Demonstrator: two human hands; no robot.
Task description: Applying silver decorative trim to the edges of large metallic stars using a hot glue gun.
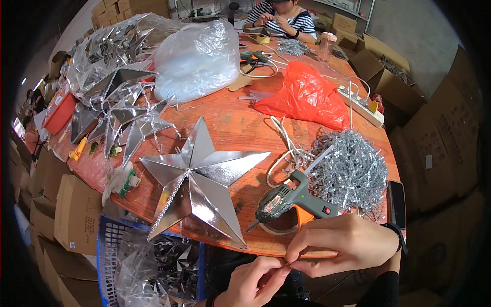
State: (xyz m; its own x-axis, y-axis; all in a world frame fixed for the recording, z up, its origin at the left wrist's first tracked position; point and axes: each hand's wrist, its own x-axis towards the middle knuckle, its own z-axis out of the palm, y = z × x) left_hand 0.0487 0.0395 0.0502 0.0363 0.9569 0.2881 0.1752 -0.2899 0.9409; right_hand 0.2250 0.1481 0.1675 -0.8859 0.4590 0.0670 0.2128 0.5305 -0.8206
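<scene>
At the table's front edge my left hand (253, 283) and my right hand (345, 244) meet, fingertips pinched together. What lies between them is too small to make out. Just beyond my right hand, a dark green glue gun (291, 199) rests over a roll of tape (280, 225) with an orange piece beside it. To the left of it lies a large silver star (197, 176), a beaded silver strand running down one of its ridges. A heap of silver tinsel (350, 171) sits behind the glue gun.
Silver stars (128, 115) with beaded trim, a clear plastic bag (197, 61) and a red bag (309, 97) cover the back. A power strip (360, 106) and phone (397, 204) lie right. A blue basket (110, 245) stands below left. Another person (281, 20) works opposite.
</scene>
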